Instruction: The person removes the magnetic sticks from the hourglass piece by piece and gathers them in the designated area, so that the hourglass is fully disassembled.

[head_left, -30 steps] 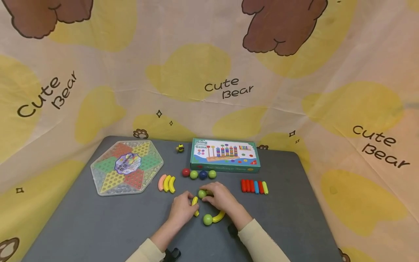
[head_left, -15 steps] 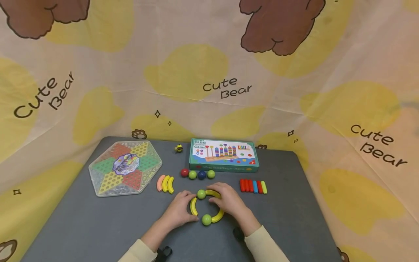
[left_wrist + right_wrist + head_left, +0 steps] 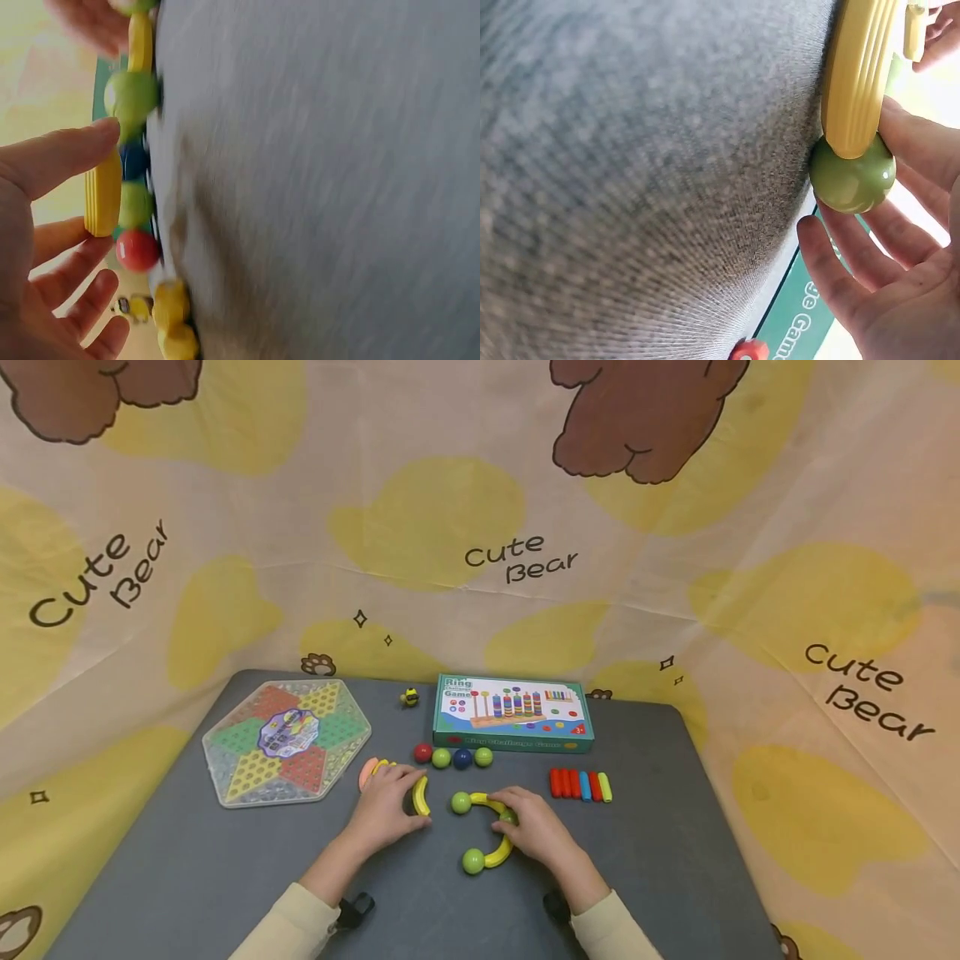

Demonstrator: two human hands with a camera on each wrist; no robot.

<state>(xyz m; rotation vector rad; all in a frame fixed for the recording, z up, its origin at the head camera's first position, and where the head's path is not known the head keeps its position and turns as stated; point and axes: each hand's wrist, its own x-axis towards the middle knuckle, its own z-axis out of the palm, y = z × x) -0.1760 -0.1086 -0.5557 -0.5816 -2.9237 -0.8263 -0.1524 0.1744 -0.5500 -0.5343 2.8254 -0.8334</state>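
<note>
My left hand (image 3: 385,810) pinches a yellow curved rod (image 3: 422,797) end to end between thumb and fingers; the left wrist view shows the rod (image 3: 105,193) off the table. My right hand (image 3: 538,827) has its thumb and fingers around a green ball (image 3: 853,176), where the end of another yellow curved rod (image 3: 859,82) meets it. This ball joins an arc on the table: a far green ball (image 3: 461,802), a far curved rod (image 3: 486,801), the held ball, a near curved rod (image 3: 498,854) and a near green ball (image 3: 473,861). The arc's left side is open.
Partly behind my left hand lie a pink curved rod (image 3: 367,773) and yellow ones. A row of balls (image 3: 462,759) sits before the green game box (image 3: 513,745). Straight coloured rods (image 3: 577,785) lie right, a hexagonal game board (image 3: 225,777) left, a bee figure (image 3: 409,697) behind.
My left hand has carried the yellow curved rod left and away from the arc's open side. My right hand has moved from the far green ball, along the arc, to the ball on its right.
</note>
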